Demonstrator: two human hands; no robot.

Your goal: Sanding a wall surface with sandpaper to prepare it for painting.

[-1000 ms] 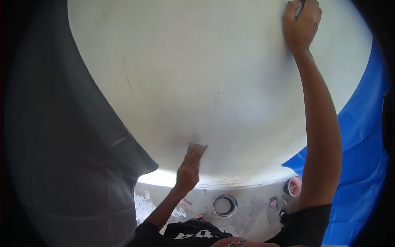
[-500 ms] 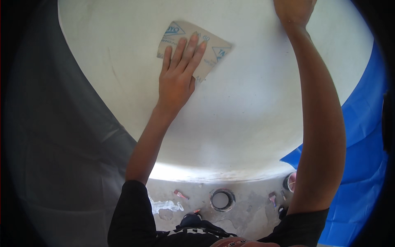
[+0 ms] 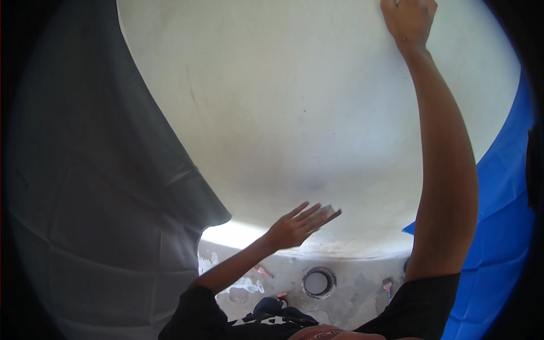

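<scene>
two hands are set on the white wall (image 3: 317, 113) — the left hand (image 3: 297, 226), fingers spread flat, presses a sheet of sandpaper (image 3: 328, 210) low down, the right hand (image 3: 409, 20) is braced up top, its grip unclear — so sanding is judged underway, firm strokes being called for.

Right hand (image 3: 409, 20) is cut off by the top edge, so whether it grips anything can't be told. Under the left hand's fingers (image 3: 317, 214), a small pale sheet, prob. sandpaper (image 3: 328, 209), is mostly hidden w/ only a corner showing, blurred. The small round white-filled can (image 3: 318, 281) on the concrete floor is too small to make out, & the blue plastic tarp (image 3: 498, 226) runs off at the right rim.
</scene>
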